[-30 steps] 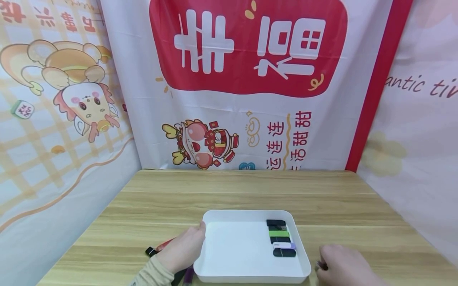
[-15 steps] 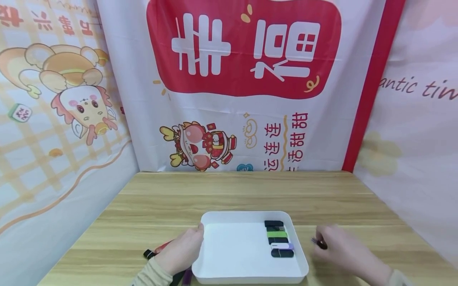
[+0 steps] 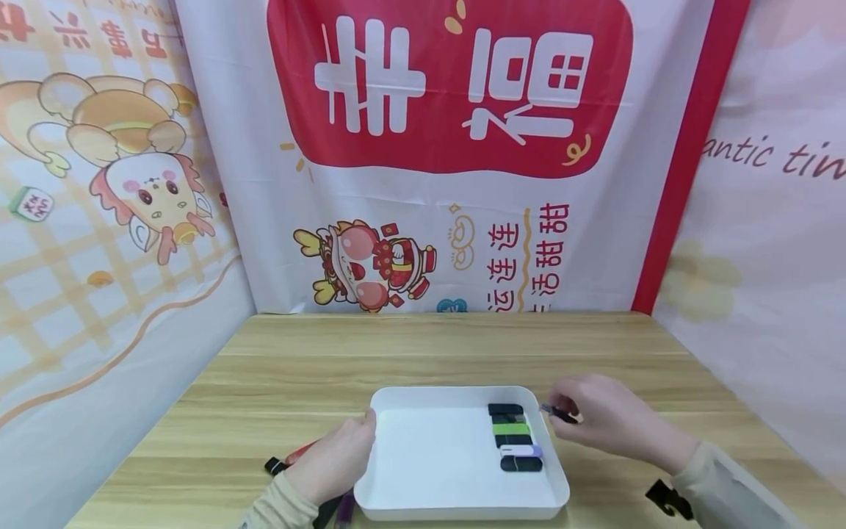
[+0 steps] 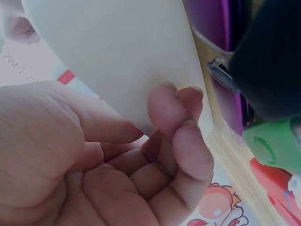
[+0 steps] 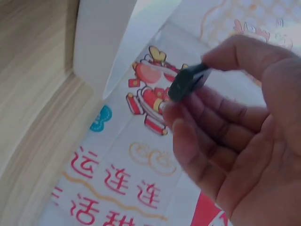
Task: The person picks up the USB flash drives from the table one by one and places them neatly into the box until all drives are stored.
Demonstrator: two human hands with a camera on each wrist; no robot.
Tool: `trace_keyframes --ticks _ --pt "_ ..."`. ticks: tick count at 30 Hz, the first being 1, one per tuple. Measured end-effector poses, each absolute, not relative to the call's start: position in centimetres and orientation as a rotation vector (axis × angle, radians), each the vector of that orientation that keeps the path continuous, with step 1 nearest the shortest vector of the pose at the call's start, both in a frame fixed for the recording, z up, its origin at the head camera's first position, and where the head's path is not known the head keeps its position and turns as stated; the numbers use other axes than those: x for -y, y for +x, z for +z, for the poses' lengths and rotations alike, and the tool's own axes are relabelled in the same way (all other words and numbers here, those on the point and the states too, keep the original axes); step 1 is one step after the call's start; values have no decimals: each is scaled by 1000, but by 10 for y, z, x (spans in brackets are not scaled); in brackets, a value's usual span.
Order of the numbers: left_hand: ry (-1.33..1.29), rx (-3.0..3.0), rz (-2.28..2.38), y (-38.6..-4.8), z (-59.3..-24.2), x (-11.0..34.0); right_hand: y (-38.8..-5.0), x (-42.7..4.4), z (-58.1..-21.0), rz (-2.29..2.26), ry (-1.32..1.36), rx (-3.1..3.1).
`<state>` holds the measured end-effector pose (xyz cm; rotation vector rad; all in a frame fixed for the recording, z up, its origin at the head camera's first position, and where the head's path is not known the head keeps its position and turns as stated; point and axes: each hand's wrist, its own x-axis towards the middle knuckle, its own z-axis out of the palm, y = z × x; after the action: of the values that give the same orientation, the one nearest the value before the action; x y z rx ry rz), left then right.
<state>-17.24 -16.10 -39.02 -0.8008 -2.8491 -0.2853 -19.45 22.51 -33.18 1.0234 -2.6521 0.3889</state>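
Note:
A white tray (image 3: 429, 470) sits on the wooden table, its left rim gripped by my left hand (image 3: 337, 455). In the left wrist view, the thumb (image 4: 110, 120) and curled fingers pinch the tray's wall. My right hand (image 3: 608, 415) is just outside the tray's right rim, pinching a small dark USB stick (image 3: 565, 417) whose metal plug points toward the tray. The right wrist view shows the stick (image 5: 188, 84) between thumb and fingertips. Inside the tray, along its right side, lie several USB sticks in a column: black ones, a green one (image 3: 511, 429) and a white-and-purple one (image 3: 520, 450).
Left of the tray, partly under my left forearm, lie a purple item (image 3: 345, 509), a red item (image 3: 300, 452) and a black item (image 3: 275, 466); a green piece (image 4: 270, 143) shows there too. A black object (image 3: 667, 501) is by my right sleeve. Printed cloths surround the table.
My right hand has moved forward and slightly left with the USB stick, up beside the tray's upper right rim. My left hand stays on the tray's left rim.

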Motion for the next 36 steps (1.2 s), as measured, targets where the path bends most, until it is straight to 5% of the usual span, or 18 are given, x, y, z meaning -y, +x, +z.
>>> trace_keyframes --ticks 13,36 --pt "-825 2805 -275 -172 -391 163 -192 -178 -351 151 1531 2588" --pt "-820 2832 -239 -171 -389 161 -188 -171 -373 -96 1541 2508"
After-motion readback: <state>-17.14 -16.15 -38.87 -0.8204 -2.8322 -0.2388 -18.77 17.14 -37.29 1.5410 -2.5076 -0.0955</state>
